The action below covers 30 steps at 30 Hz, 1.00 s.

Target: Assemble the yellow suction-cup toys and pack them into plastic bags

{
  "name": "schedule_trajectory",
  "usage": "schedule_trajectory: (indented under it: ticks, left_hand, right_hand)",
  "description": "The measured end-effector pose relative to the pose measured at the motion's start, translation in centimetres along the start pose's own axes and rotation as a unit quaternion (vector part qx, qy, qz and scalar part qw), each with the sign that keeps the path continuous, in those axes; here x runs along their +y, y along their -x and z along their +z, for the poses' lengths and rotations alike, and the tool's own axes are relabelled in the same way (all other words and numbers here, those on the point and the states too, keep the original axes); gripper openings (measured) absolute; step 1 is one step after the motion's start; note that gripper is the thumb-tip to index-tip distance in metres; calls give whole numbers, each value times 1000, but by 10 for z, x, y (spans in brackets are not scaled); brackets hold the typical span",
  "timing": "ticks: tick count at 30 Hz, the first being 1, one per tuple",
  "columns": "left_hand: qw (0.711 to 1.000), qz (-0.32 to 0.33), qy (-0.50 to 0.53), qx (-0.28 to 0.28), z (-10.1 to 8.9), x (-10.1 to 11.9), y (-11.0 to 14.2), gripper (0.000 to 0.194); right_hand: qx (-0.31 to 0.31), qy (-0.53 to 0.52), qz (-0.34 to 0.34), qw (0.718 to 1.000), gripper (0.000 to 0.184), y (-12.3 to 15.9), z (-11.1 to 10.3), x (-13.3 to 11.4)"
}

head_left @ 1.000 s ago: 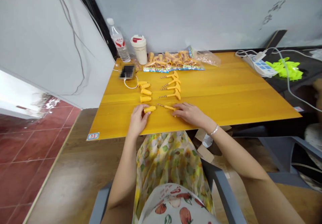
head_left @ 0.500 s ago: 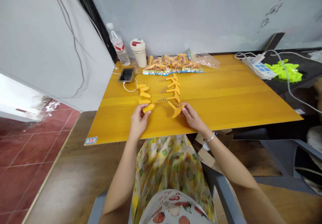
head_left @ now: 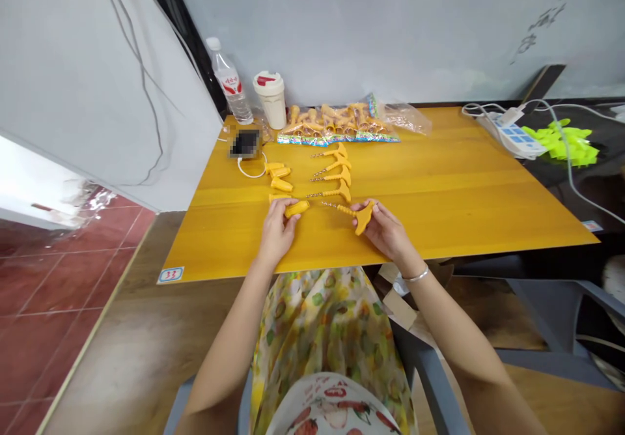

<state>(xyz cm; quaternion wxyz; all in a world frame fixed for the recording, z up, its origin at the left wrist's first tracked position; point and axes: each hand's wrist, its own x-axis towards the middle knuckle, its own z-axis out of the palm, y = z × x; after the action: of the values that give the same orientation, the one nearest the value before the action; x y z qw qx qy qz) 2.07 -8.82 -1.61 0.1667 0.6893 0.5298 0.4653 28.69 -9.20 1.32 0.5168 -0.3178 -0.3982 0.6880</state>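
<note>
Left grip (head_left: pixel 277 230): closed around a yellow sleeve (head_left: pixel 297 209), over the near counter (head_left: pixel 439 194)
Right grip (head_left: pixel 388 232): pinching a corkscrew (head_left: pixel 364 219) by its handle (tip toward the sleeve, apart)
Beyond: loose sleeves (head_left: pixel 282 184) left, loose corkscrews (head_left: pixel 339 192) right
Far edge: bagged yellow pieces (head_left: pixel 336 122)

Held yellow sleeve (head_left: pixel 299 209) partly hidden, device (head_left: pixel 245 142) pixelated

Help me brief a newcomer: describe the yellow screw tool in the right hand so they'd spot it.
On the table, look in front of the plastic packets for four yellow screw tools in a row. Nearer the front edge is the held screw tool, its metal spiral pointing left. Unlike those four, its handle is gripped by the right hand.
</note>
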Motion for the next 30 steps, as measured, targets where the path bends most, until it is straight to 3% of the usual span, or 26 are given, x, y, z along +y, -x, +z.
schedule_trajectory:
  ticks: [5,9,15,20,24,28,30]
  left_hand:
    - [1000,13,-15,-19,2,6,1,21]
    - [998,29,13,-45,2,11,2,20]
    - [989,64,45,-124,0,19,4,22]
    - [994,59,56,-76,-1,15,3,22]
    - [995,71,54,-49,-2,11,2,22]
    - [995,71,52,-52,-5,12,1,22]
    - [994,66,52,-63,-5,14,1,23]
  right_hand:
    - [-9,-18,11,1000,25,-1,0,-1]
    - [-2,46,19,999,28,0,-1,-1]
    - [-15,101,42,994,37,-6,9,3]
    - [9,78,-2,997,36,-22,16,15]
    - [1,111,-26,994,29,-19,14,18]
    - [-57,186,-53,980,45,-6,12,17]
    - [-54,258,-74,962,50,-4,13,18]
